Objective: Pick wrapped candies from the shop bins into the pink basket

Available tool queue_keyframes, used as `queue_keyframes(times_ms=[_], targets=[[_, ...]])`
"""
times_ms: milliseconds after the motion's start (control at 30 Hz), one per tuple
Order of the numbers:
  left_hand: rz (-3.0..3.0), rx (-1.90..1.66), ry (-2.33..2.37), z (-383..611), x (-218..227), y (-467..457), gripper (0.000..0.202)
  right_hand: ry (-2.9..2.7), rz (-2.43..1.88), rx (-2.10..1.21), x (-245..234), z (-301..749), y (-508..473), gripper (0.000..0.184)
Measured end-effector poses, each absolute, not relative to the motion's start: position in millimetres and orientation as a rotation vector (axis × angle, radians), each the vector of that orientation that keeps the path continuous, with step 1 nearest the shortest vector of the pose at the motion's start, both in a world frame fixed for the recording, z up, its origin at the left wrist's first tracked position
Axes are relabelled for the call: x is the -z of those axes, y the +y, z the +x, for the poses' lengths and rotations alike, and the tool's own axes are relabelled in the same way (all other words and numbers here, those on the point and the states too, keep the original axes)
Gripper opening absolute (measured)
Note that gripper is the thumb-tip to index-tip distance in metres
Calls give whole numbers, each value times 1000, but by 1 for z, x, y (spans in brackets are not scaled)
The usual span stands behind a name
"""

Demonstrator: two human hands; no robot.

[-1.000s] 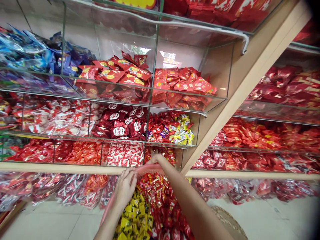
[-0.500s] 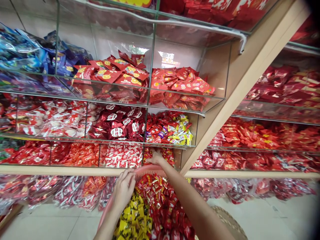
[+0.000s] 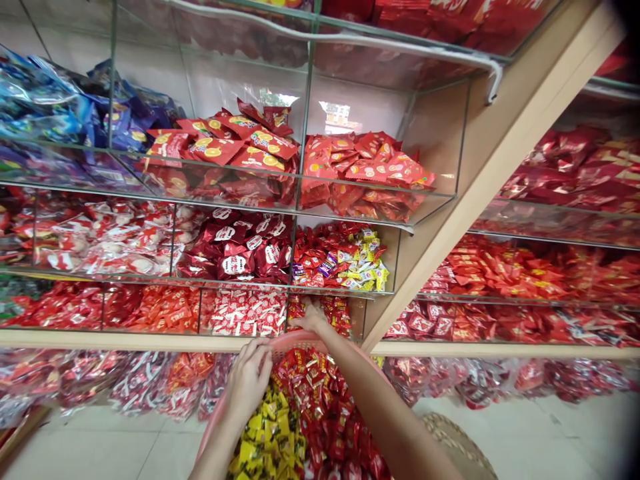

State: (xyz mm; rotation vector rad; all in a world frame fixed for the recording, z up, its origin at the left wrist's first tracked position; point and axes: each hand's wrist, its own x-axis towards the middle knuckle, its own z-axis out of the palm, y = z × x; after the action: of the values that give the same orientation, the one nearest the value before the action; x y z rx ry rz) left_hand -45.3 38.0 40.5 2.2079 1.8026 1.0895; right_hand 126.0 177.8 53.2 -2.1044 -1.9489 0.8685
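Observation:
My left hand (image 3: 251, 373) is closed over the far left rim of a pink plastic basket (image 3: 295, 341), fingers hooked on its edge. Inside the basket lie yellow wrapped candies (image 3: 270, 427) on the left and red wrapped candies (image 3: 320, 393) at the back and right. My right hand (image 3: 311, 318) reaches past the rim into a low shelf compartment and touches the small red candies (image 3: 337, 315) there. Its thumb and fingers look spread, though the fingertips are partly hidden among the wrappers.
Clear-walled shelves of bagged sweets rise ahead, with a slanting wooden post (image 3: 480, 187) at right. Dark red packets (image 3: 240, 250) and mixed red and yellow candies (image 3: 350, 257) fill compartments just above. Plastic bags (image 3: 165, 380) sit under the shelf; a woven basket (image 3: 455, 440) stands lower right.
The view has shifted very slightly. Both hands stay nearly where they were, the left on the basket rim and the right in the compartment.

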Motion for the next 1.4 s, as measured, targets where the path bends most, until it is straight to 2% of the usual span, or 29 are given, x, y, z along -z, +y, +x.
queue_keyframes(times_ms=[133,367,600,833,967,1067,1200,1400], targets=[[2200,-1058,1805,-45,-42,37,21,-1920,-1967,-818,-47,131,174,75],[2195,-1033,1818,-45,-42,37,19,-1565,-1753,-926,-35,137,177,50],[2212,-1046,1793,-46,-40,38,19,-992,-1600,-1187,-33,144,179,41],[2223,-1067,1795,-47,-39,38,20,-554,-1365,-1444,-61,159,178,11],[2227,-1074,1795,-46,-39,39,20,-508,-1218,-1574,-85,167,164,10],[2224,-1074,1798,-46,-39,39,21,-536,-1151,-1661,-93,176,137,19],[2223,-1078,1805,-46,-39,39,20,-677,-1140,-1777,-87,191,88,34],[2238,-1075,1806,-47,-36,40,20,-740,-1265,-1776,-68,195,33,35]])
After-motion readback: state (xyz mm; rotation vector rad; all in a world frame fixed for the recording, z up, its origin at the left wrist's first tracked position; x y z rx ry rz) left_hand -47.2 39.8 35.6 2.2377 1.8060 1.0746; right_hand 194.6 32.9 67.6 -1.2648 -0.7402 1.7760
